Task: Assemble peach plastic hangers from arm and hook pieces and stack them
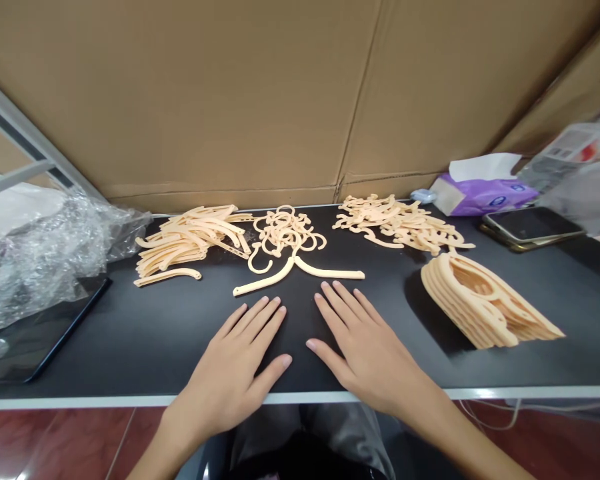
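My left hand point(235, 370) and my right hand point(363, 343) lie flat on the black table point(130, 333), fingers stretched out, holding nothing. Just beyond the fingertips lies an assembled peach plastic hanger piece point(300, 270) with two curved arms. Behind it sit a heap of hooks point(285, 233), a pile of curved arm pieces point(190, 243) to the left and another pile of small parts point(400, 223) to the right. A stack of flat folded hangers point(480, 303) lies right of my right hand.
Crumpled clear plastic wrap point(35, 253) covers the table's left end, above a dark tablet point(45, 333). A purple tissue pack point(485, 190) and a phone point(530, 225) sit at the far right. Cardboard sheets point(260, 100) wall off the back.
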Motion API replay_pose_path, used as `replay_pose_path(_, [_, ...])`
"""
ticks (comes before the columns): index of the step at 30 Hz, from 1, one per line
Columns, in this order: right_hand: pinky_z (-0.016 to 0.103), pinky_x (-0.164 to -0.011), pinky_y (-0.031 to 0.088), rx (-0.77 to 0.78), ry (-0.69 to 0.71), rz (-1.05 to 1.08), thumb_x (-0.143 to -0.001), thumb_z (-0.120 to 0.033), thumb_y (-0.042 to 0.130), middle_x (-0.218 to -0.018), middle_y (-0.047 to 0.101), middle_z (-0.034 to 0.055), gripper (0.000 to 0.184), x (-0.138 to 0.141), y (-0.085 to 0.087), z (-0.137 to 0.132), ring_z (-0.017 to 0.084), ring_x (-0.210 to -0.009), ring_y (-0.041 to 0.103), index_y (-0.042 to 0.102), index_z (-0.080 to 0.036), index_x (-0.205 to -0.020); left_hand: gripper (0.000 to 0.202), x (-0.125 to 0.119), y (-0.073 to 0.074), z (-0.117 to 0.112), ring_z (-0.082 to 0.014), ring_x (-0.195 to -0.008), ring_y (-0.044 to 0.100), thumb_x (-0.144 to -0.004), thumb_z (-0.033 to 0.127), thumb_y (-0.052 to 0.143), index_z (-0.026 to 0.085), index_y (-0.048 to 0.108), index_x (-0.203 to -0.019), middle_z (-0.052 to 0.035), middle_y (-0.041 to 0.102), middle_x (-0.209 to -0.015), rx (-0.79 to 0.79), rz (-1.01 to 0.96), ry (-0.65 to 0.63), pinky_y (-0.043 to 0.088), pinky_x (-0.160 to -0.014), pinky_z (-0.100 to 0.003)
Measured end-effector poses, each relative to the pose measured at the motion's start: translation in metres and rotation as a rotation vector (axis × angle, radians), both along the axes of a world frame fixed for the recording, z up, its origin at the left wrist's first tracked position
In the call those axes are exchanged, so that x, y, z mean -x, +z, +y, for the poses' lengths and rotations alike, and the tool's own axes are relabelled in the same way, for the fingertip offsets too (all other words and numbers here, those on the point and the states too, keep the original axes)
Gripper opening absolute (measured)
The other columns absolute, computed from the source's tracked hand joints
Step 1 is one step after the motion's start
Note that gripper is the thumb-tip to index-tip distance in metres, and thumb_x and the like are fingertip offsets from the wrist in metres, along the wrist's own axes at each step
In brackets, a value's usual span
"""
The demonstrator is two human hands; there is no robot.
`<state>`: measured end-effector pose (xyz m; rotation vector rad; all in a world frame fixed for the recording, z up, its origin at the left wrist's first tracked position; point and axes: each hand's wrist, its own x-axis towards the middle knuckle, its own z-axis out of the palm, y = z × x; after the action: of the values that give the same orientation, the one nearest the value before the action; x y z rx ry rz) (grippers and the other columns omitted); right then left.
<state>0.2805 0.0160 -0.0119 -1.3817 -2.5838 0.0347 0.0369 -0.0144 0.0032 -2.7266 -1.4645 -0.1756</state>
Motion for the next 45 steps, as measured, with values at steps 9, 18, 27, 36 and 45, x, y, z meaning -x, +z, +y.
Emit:
replay_pose_path(9, [0.059, -0.120, 0.032, 0.016, 0.001, 0.003, -0.101, -0.054, 0.036, -0.159, 0.036, 0.0198, 0.069, 0.002, 0.006, 0.000, 0.036, -0.149, 0.031, 0.044, -0.005, -0.150, 0.020, 0.004, 0.018, 0.067, -0.0184, -0.091, 0.071, -0.096, 0.022, 0.056, 0.015, 0.069, -0.109, -0.0083, 0.075, -0.103, -0.306, -0.340, -0.157, 0.058, -0.082, -0.031])
replay_pose_path(18, [0.057, -0.117, 0.038, -0.061, 0.000, 0.016, -0.100, -0.051, 0.041, -0.156, 0.043, 0.0169, 0.064, -0.001, 0.001, -0.001, 0.035, -0.146, 0.038, 0.050, -0.009, -0.147, 0.019, 0.004, 0.005, 0.107, -0.0220, -0.082, 0.067, -0.095, 0.027, 0.058, 0.014, 0.070, -0.103, -0.0075, 0.074, -0.090, -0.463, -0.198, -0.151, 0.053, -0.078, -0.036])
replay_pose_path(27, [0.048, -0.104, 0.048, -0.280, 0.071, 0.006, -0.100, -0.029, 0.047, -0.130, 0.070, 0.0127, 0.035, -0.008, 0.013, 0.006, 0.031, -0.126, 0.059, 0.071, -0.012, -0.119, 0.021, 0.007, 0.000, 0.098, -0.0214, -0.077, 0.066, -0.098, 0.018, 0.052, 0.012, 0.068, -0.110, -0.0074, 0.073, -0.086, -0.405, -0.201, -0.152, 0.051, -0.070, -0.036])
replay_pose_path(36, [0.042, -0.083, 0.046, -0.254, -0.259, -0.449, -0.099, -0.026, 0.039, -0.094, 0.076, 0.0148, 0.039, -0.054, 0.058, 0.104, 0.031, -0.098, 0.064, 0.075, -0.013, -0.092, 0.022, 0.006, -0.003, 0.094, -0.0188, -0.075, 0.064, -0.095, 0.011, 0.052, 0.010, 0.063, -0.114, -0.0088, 0.074, -0.091, -0.349, -0.345, -0.183, 0.055, -0.070, -0.033])
replay_pose_path(45, [0.039, -0.076, 0.045, -0.081, -0.280, -0.622, -0.095, -0.026, 0.041, -0.102, 0.074, 0.0201, 0.037, -0.055, 0.050, 0.140, 0.034, -0.100, 0.067, 0.072, -0.009, -0.101, 0.024, 0.007, -0.008, 0.094, -0.0188, -0.077, 0.062, -0.092, 0.009, 0.051, 0.011, 0.065, -0.112, -0.0073, 0.070, -0.088, -0.285, -0.383, -0.166, 0.052, -0.066, -0.032])
